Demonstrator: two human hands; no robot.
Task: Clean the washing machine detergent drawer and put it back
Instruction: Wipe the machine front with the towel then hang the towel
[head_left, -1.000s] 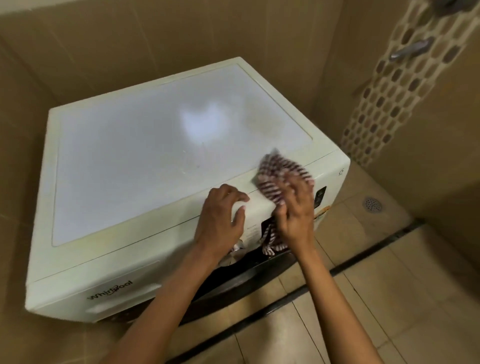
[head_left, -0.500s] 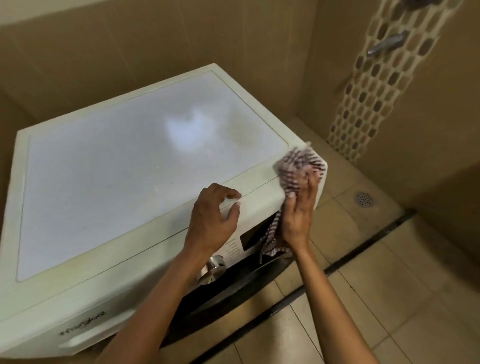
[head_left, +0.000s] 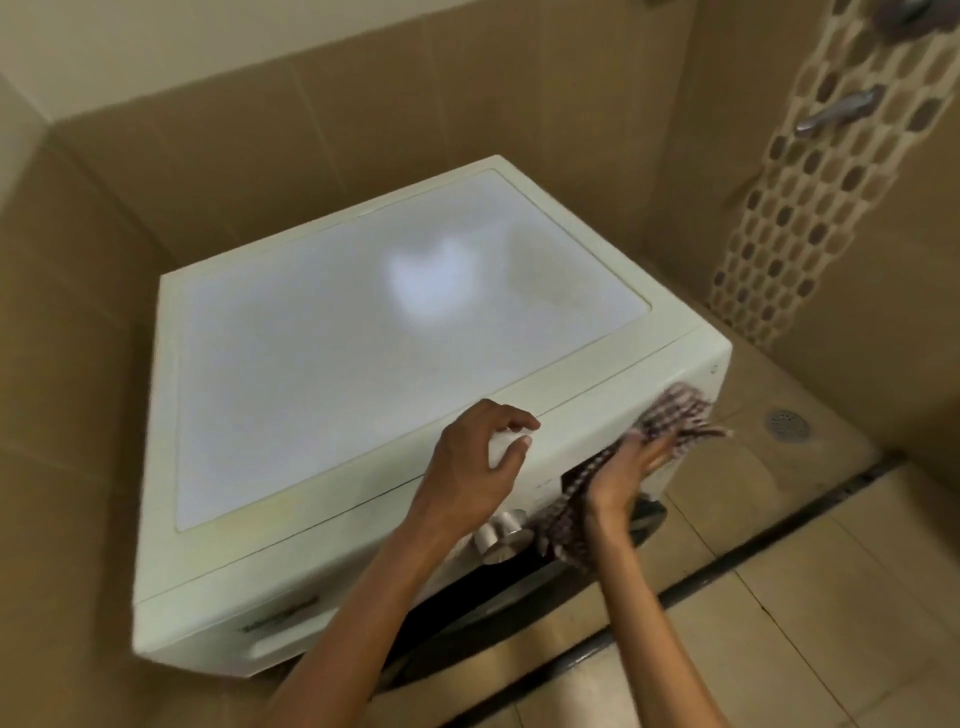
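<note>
Plainly, the white front-loading washing machine stood in a corner between tan tiled walls. The detergent drawer sat at the left end of the front panel, pushed in and flush with the face. The lettering on it was too blurred to read.

The left hand gripped the machine's upper front edge near the middle. Its fingers were curled over the rim and its thumb lay against the front face.

The right hand pressed a checked cloth against the right end of the control panel. Its fingers appeared straight and together, though motion blur softened them. One end of the cloth was bunched at the machine's right front corner, and the other end hung down below the palm, just beside the silver control knob. The dark round door showed below the knob.

A round floor drain lay in the tiled floor to the right of the machine. A metal tap handle was fixed on a strip of mosaic tile on the right wall.
</note>
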